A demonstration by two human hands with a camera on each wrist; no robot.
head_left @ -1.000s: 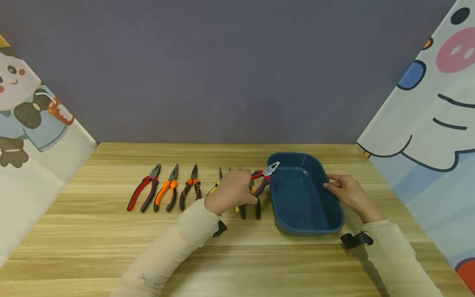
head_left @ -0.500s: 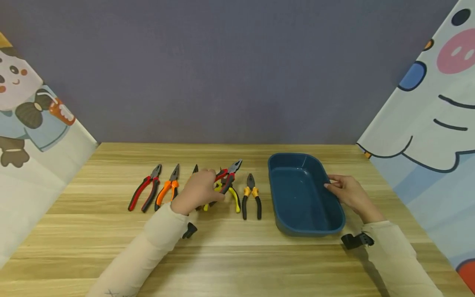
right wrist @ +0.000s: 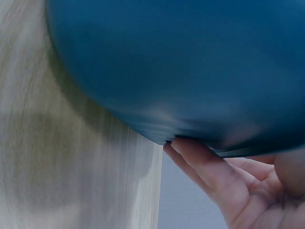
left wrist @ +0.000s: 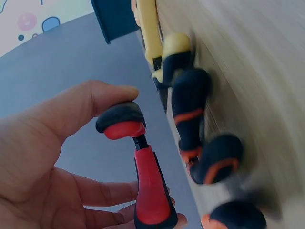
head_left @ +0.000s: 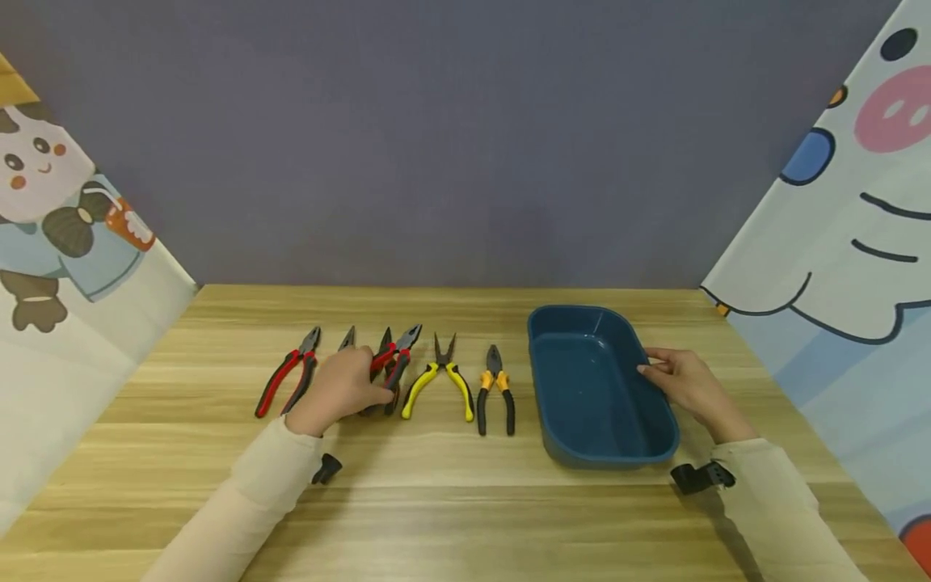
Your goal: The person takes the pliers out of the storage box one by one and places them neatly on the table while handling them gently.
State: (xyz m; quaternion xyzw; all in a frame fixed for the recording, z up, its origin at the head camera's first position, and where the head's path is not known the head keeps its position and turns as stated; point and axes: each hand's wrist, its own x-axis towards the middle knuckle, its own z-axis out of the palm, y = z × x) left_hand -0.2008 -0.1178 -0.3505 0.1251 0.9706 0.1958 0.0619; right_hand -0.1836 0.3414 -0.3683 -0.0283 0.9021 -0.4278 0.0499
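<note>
My left hand [head_left: 336, 392] holds combination pliers with red-and-black handles [head_left: 398, 365] above the row of tools. In the left wrist view, the thumb lies against one grip of these pliers [left wrist: 152, 186] and the fingers against the other. Behind them on the table are orange-and-black pliers [head_left: 390, 396], partly covered. Another pair's nose [head_left: 349, 335] shows past the hand, its handles hidden. Yellow long-nose pliers [head_left: 442, 362] and yellow-and-black pliers [head_left: 494, 364] lie to the right. My right hand [head_left: 687, 386] pinches the right rim of a blue plastic bin [head_left: 589, 396], with nothing inside.
At the row's left end lie larger red-and-black pliers [head_left: 275, 384]. The wooden table [head_left: 465, 509] meets a grey panel [head_left: 451, 162] at the back. Printed cartoon sheets stand at the left [head_left: 44, 267] and right [head_left: 858, 267].
My left hand has carried the red-and-black pliers leftward from the bin's left rim along the row, uncovering the yellow and yellow-and-black pliers. The right hand stays on the bin.
</note>
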